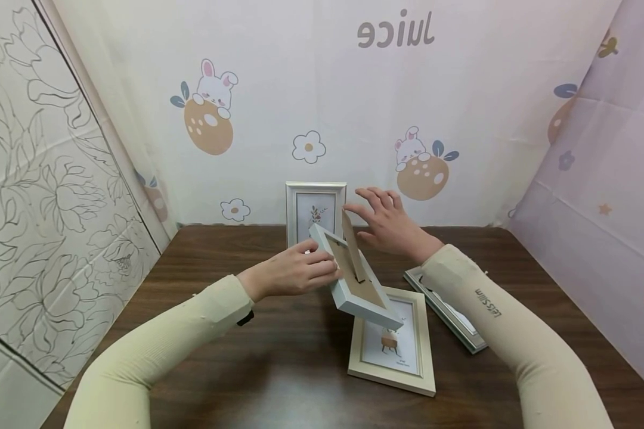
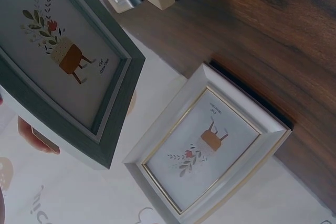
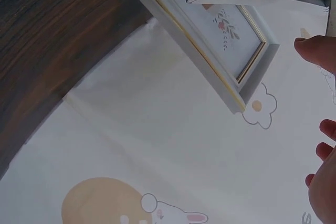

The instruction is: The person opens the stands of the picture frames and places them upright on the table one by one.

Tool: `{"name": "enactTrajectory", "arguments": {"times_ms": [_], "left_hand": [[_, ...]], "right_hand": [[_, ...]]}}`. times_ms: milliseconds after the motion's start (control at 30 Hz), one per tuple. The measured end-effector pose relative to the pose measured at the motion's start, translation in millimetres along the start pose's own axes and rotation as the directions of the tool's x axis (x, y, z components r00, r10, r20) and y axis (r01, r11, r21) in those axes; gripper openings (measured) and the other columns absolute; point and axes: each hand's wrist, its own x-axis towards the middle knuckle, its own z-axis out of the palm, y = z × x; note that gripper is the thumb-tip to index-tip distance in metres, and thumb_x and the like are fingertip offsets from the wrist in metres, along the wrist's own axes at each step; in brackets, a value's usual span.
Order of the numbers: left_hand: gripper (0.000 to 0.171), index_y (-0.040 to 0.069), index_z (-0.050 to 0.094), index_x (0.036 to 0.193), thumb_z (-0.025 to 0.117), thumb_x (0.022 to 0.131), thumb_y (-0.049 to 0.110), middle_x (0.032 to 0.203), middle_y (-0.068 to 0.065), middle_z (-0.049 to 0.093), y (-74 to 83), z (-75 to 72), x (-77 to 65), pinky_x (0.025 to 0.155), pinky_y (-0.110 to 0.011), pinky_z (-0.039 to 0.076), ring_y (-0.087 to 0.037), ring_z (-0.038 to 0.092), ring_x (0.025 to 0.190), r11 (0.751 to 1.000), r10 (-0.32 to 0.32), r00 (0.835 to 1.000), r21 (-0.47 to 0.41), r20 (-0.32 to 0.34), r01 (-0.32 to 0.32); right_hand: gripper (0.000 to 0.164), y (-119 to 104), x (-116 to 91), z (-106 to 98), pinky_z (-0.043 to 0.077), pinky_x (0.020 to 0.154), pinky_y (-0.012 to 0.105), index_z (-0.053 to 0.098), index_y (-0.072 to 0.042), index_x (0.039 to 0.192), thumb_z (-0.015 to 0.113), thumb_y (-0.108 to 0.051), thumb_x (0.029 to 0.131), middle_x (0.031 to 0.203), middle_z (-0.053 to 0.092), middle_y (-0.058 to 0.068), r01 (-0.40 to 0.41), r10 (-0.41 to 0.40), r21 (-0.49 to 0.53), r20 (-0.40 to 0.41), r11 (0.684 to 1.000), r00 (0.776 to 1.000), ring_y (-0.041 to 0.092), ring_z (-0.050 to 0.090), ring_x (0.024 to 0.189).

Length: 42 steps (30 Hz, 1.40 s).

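Observation:
My left hand [image 1: 292,273] grips a picture frame [image 1: 366,313] by its left edge and holds it tilted, brown back towards me. In the left wrist view its front shows a green border and a flowerpot print. From the back the easel leg [image 1: 352,247] stands swung out. My right hand [image 1: 390,225] is just right of the leg's top, index fingertip right at it, thumb and other fingers spread apart. Behind the held frame stands an upright white picture frame [image 1: 291,205] with a gold inner line; its lower part is hidden in the head view.
A cream picture frame [image 1: 427,351] lies face up on the dark wood table [image 1: 236,369], partly under the held one. Right of it lies a grey-green frame [image 1: 464,333], partly hidden by my right forearm. A printed cloth [image 1: 268,89] hangs behind the table.

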Motion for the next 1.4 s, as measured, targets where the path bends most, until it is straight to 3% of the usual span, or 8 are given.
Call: {"name": "enactTrajectory", "arguments": {"times_ms": [233, 500, 1000, 1400], "left_hand": [[0.034, 0.015, 0.070, 0.119, 0.079, 0.087, 0.022, 0.109, 0.001, 0.064, 0.8, 0.0, -1.2, 0.085, -0.031, 0.045, -0.014, 0.060, 0.099, 1.000, -0.002, 1.000, -0.006, 0.017, 0.002], [0.030, 0.014, 0.071, 0.116, 0.078, 0.086, 0.016, 0.107, 0.000, 0.064, -2.2, 2.0, -2.8, 0.081, -0.033, 0.045, -0.015, 0.060, 0.096, 1.000, 0.008, 0.999, 0.021, -0.037, -0.008], [0.033, 0.011, 0.069, 0.112, 0.082, 0.083, 0.019, 0.104, -0.002, 0.065, -4.3, 2.9, -9.7, 0.082, -0.031, 0.045, -0.016, 0.060, 0.094, 0.999, -0.053, 0.998, 0.011, -0.029, 0.053], [0.036, 0.011, 0.070, 0.109, 0.083, 0.081, 0.029, 0.102, -0.001, 0.065, -5.0, 4.0, -12.8, 0.077, -0.031, 0.043, -0.015, 0.059, 0.091, 0.996, -0.092, 0.993, -0.001, -0.073, 0.092]], "right_hand": [[0.075, 0.1, -5.2, -1.6, 0.023, 0.098, 0.058, 0.039, -0.020, 0.141, 0.083, -0.024, 0.080, 0.146, 0.035, 0.022, 0.003, -0.003, -0.012, -0.007, 1.000, 1.000, 0.040, 0.028, 0.133], [0.074, 5.1, -14.7, -6.3, 0.024, 0.095, 0.059, 0.042, -0.017, 0.139, 0.084, -0.024, 0.078, 0.145, 0.037, 0.024, -0.019, 0.018, -0.040, -0.020, 0.999, 1.000, 0.040, 0.030, 0.131], [0.068, 25.5, -54.6, -9.6, 0.023, 0.091, 0.062, 0.043, -0.015, 0.134, 0.081, -0.018, 0.077, 0.138, 0.038, 0.026, -0.059, 0.055, -0.058, -0.060, 0.997, 0.997, 0.045, 0.033, 0.124], [0.067, 37.0, -92.7, -9.4, 0.021, 0.092, 0.063, 0.040, -0.012, 0.139, 0.077, -0.018, 0.084, 0.141, 0.034, 0.028, -0.207, 0.210, -0.040, 0.080, 0.978, 0.975, 0.047, 0.029, 0.126]]}}
